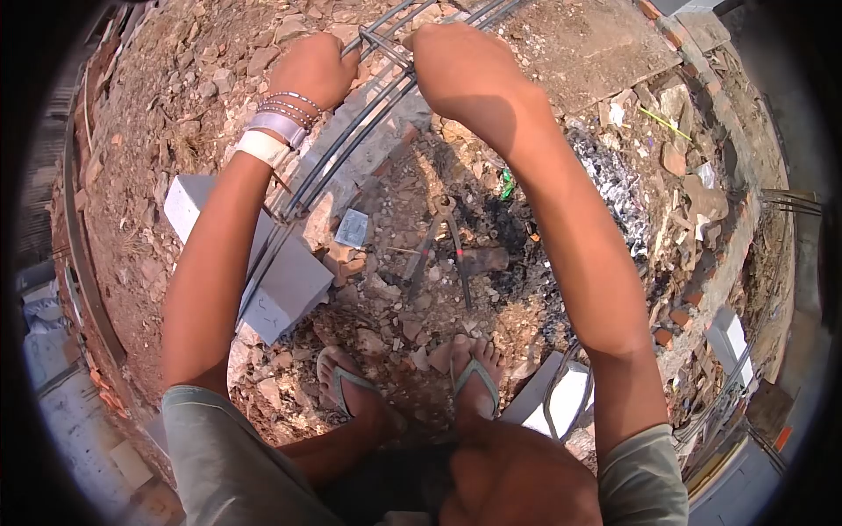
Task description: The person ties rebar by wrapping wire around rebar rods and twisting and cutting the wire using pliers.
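Note:
A bundle of long steel rebars (349,138) runs diagonally from the lower left to the top of the view. Across the bars sits a bent wire stirrup (386,46), between my two hands. My left hand (317,68), with bracelets and a pale band at the wrist, is closed at the stirrup's left side. On its other side my right hand (469,72) is closed too, its fingertips hidden behind the hand, by the stirrup's right end. A pair of pincers (445,210) with red marks on the handles lies open on the ground below.
The rebars rest by a grey block (285,285) at left. Another pale block (561,394) stands right of my sandalled feet (474,377). Ash (610,175) and charred debris lie at right, with a low brick edge (745,210) beyond. Rubble covers the ground.

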The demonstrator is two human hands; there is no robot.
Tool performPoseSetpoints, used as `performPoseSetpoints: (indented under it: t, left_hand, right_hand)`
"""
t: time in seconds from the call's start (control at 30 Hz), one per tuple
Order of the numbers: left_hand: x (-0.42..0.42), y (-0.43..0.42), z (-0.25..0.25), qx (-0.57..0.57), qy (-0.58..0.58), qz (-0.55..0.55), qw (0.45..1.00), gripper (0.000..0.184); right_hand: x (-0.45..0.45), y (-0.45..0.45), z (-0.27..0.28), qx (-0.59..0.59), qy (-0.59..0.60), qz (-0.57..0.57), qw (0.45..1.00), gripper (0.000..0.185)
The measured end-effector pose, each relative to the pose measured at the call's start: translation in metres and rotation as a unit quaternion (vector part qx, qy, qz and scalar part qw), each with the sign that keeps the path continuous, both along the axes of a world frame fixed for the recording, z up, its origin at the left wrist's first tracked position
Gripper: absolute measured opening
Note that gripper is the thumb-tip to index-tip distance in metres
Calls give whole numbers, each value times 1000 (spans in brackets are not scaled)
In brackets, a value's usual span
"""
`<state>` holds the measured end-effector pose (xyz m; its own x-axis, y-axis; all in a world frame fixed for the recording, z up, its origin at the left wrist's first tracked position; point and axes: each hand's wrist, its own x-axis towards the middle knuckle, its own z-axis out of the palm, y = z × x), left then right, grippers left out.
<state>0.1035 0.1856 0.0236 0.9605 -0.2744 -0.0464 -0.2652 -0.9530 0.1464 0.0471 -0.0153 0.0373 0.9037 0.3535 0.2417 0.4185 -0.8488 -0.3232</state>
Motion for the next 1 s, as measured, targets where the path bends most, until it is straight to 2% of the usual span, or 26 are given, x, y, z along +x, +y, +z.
performPoseSetpoints:
  t: [0.07,0.13,0.17,0.23,0.3,0.33,0.4,0.43,0.53,0.63,0.67,0.7,0.73,0.8,0.83,0.93,1.0]
  left_hand:
    - [15,4,0,-170,171,47,969,31]
    - [23,11,8,-344,329,91,875,35]
    - [24,18,12,-419,358,74,831,38]
    - [24,22,12,-458,371,116,799,37]
    - [23,27,3,-520,365,160,756,32]
    - [24,31,0,-520,362,163,756,32]
    - [19,24,4,-521,359,169,756,31]
    - [15,23,5,-521,333,179,765,29]
    - [20,23,-2,-484,308,156,804,26]
    - [21,19,-14,-450,173,116,868,29]
    - [22,19,-20,-432,131,101,887,30]
    - [17,16,-24,-471,83,90,874,33]
    - [13,16,-26,-413,30,75,907,33]
    - [-6,6,-8,-287,-82,38,954,34]
    - [-1,12,-14,-319,-74,22,945,34]
    - [2,13,-22,-308,-134,1,942,36]
    - [2,15,-21,-353,-71,29,932,35]
  right_hand:
    - [0,0,3,-7,-6,3,1000,16]
    - [2,1,5,-24,-14,6,1000,16]
    - [2,2,10,-41,0,10,999,17]
    - [3,4,19,-74,24,17,997,18]
    - [10,8,8,-47,-3,27,999,16]
    - [17,10,3,-34,-17,33,999,15]
    - [31,17,9,-29,57,-21,998,21]
    - [35,19,11,-28,94,-49,994,24]
    - [27,18,22,-37,98,-44,994,23]
    - [40,23,24,-108,67,-3,992,22]
    - [47,25,29,-188,90,43,977,22]
    - [55,28,35,-265,113,88,953,22]
    - [64,29,38,-340,135,130,922,22]
    - [77,18,24,-280,105,145,943,25]
    - [80,12,23,-272,94,165,944,25]
    - [78,3,49,-229,69,189,952,28]
    - [89,9,64,-199,63,200,957,27]
